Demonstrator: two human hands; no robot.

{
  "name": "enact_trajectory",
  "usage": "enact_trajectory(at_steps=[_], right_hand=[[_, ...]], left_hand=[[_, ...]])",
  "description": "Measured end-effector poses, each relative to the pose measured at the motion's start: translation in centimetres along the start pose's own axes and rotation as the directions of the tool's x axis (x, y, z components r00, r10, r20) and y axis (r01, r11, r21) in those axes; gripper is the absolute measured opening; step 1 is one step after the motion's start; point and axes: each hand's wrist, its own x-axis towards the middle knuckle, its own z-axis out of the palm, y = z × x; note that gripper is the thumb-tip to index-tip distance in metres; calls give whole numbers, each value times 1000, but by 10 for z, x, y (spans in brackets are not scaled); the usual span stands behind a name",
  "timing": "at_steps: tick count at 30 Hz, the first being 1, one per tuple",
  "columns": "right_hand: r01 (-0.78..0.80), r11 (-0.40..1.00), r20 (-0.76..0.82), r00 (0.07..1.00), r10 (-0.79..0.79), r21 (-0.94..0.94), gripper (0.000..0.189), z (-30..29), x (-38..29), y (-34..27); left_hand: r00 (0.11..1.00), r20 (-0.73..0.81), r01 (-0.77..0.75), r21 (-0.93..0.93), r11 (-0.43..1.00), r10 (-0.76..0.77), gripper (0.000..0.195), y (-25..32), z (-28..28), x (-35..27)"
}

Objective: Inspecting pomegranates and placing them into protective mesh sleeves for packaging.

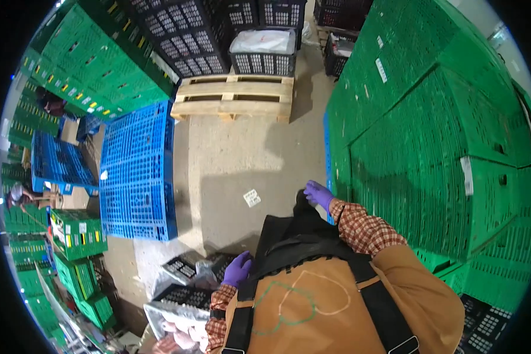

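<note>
My left hand (237, 268), in a purple glove, hangs beside my black apron (278, 239), its fingers slightly apart. Below and left of it are black crates (183, 295) with clear plastic film. My right hand (318, 194), gloved in purple too, is held out in front of me near the large stack of green plastic crates (407, 177). Its fingers look loosely bent, and nothing shows between them. A piece of white paper with print (252, 198) lies on the concrete floor ahead of me.
A blue plastic pallet (137, 172) is on the left, a wooden pallet (232, 95) ahead. Black crates (177, 35) are stacked behind it, one holding a white plastic bag (263, 41). Green crates (79, 234) stand at the far left, where a person (20, 194) is bent forward.
</note>
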Motion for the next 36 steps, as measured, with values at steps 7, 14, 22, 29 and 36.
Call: enact_trajectory(at_steps=[7,14,22,29,36], right_hand=[[122,957,-62,988,-142,-263,57,-93,132,-25],[-45,998,-162,985,51,35,47,-122,171,-130],[-80,974,-218,968,127,212,41,-185,230,-176],[-255,948,-299,904,304,193,42,-189,312,-266],[-120,952,-369,902,223,281,41,-177,450,-377]], left_hand=[[998,-21,59,75,995,-57,52,57,-55,123],[983,-181,29,137,990,-4,46,171,-116,239],[992,-87,56,-362,930,-93,39,241,-187,419],[983,-185,-106,-538,836,6,38,272,-300,638],[978,-135,-175,-98,980,161,35,316,-330,817]])
